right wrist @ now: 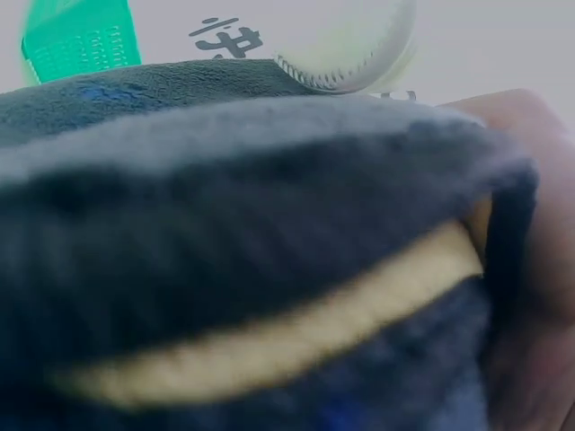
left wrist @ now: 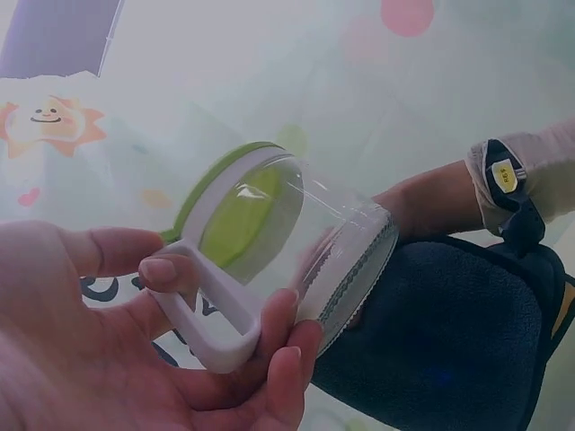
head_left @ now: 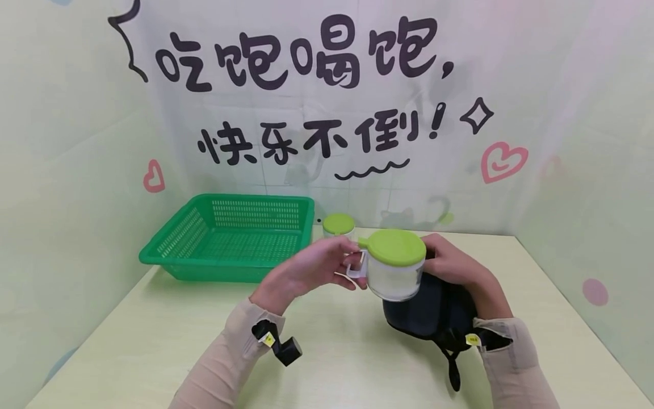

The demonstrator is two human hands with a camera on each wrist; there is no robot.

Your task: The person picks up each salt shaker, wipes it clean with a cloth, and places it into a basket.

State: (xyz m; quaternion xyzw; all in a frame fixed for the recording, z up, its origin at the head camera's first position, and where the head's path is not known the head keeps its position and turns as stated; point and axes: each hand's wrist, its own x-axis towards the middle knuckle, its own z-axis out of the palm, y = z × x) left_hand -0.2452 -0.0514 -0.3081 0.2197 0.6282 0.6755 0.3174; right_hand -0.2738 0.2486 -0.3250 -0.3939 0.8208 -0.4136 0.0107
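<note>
- Left hand (head_left: 311, 267) fingers curled round white handle (head_left: 356, 271) of green-lidded clear cup (head_left: 394, 272).
- Right hand (head_left: 452, 264) behind cup, over dark cloth (head_left: 434, 312); grip unclear.

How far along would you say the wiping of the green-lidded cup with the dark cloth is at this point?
Midway, probably. In hand: the left hand grips the white handle of the clear cup, lid on, while the right hand holds the dark cloth against its base. Nothing looks finished: the green basket looks empty. A second green-lidded cup waits on the table beside the basket, apparently untouched.
</note>
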